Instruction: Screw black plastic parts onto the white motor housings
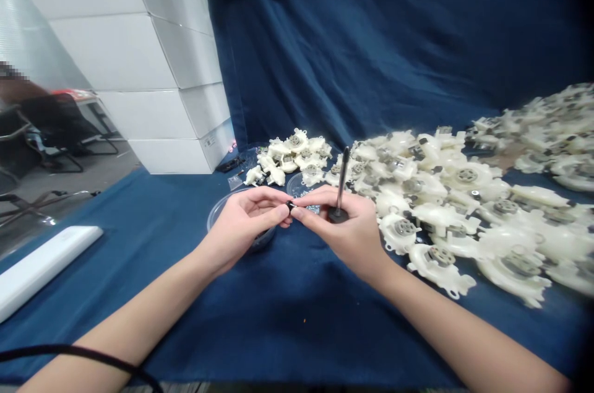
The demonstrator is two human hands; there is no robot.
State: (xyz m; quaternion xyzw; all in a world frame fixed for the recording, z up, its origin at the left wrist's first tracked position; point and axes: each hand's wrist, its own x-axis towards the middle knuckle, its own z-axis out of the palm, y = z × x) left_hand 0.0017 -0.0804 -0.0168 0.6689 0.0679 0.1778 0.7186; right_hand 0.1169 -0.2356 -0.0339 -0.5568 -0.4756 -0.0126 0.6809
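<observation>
Navy cloth backdrop [352, 52] rising behind a table [288, 331] draped in matching blue. At 10 o'clock, a stack of white boxes [158, 83], its label [208, 140] too small to read; further left, a black chair [46, 133]. At 9 o'clock, a white bar [41, 269] lying on the table. From 1 to 3 o'clock, a large heap of white moulded plastic housings [464, 195], each with a grey metal centre, crowding close beside the right hand [348, 232]; at 12 o'clock, a smaller heap of similar housings [290, 155]. Clear plastic bowl [216, 213] partly hidden behind the left hand [245, 226]. Black cable [78, 351] crossing the left forearm [139, 312] at 7 o'clock. Right hand clenched around a black-handled screwdriver [342, 179], shaft upright. Small black part [290, 207] at centre, pinched in the left fingertips [281, 212], touching the right fingertips [297, 213]
</observation>
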